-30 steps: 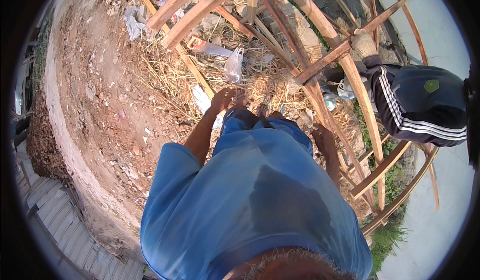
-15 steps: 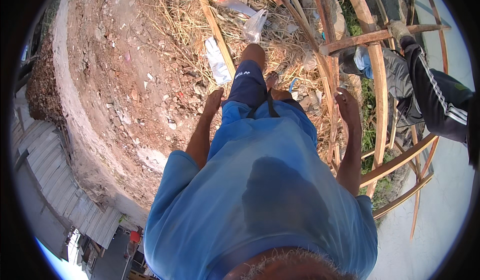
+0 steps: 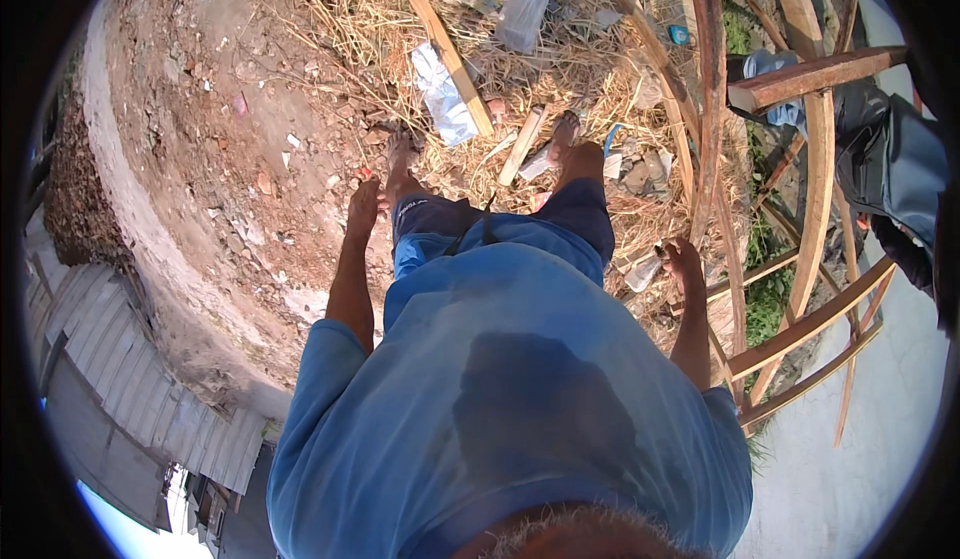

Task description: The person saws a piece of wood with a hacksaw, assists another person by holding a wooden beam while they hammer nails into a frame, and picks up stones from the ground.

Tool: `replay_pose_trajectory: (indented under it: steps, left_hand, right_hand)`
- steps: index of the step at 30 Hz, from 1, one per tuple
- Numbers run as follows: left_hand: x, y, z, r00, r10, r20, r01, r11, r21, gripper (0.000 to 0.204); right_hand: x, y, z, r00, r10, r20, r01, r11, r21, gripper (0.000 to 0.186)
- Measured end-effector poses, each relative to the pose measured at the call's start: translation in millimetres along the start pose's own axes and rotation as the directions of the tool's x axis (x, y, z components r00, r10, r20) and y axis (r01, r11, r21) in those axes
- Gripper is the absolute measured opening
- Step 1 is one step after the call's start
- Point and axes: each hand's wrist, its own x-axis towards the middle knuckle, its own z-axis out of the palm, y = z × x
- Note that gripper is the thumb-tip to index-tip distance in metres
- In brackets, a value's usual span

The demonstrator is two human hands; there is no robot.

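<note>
Now both hands hang empty: left hand [image 3: 362,202] loosely open over bare dirt, right hand [image 3: 684,259] loosely curled just beside the curved wooden slat [image 3: 708,109]. Two sandalled feet on straw.

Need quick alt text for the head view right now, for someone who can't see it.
Seen from above, a person in a blue shirt stands on straw-littered dirt, left hand and right hand hanging empty at their sides. Curved wooden frames lie to the right, a loose wooden slat and plastic bags ahead.
</note>
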Motion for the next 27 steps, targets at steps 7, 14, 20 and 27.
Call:
replay_pose_trajectory:
  steps: [7, 14, 20, 27]
  left_hand:
    - [102, -38, -126, 0.977, 0.178, 0.120, -0.184, 0.982, 0.045, 0.039]
    - [213, -86, -291, 0.985, 0.158, 0.075, -0.145, 0.976, -0.164, 0.035]
    - [221, -25, -379, 0.995, 0.061, 0.082, -0.053, 0.994, -0.093, 0.039]
    - [224, -6, -383, 0.966, 0.176, 0.188, -0.149, 0.977, -0.149, 0.035]
  right_hand:
    - [-6, -122, 161, 0.990, 0.050, -0.135, 0.005, 0.927, 0.376, 0.027]
    - [-146, -240, 323, 0.999, -0.019, -0.030, 0.023, 0.986, 0.165, 0.017]
    - [-206, -287, 377, 0.987, 0.013, -0.161, 0.014, 0.986, 0.167, 0.028]
    - [-222, -315, 414, 0.865, -0.333, -0.376, 0.324, 0.942, -0.089, 0.033]
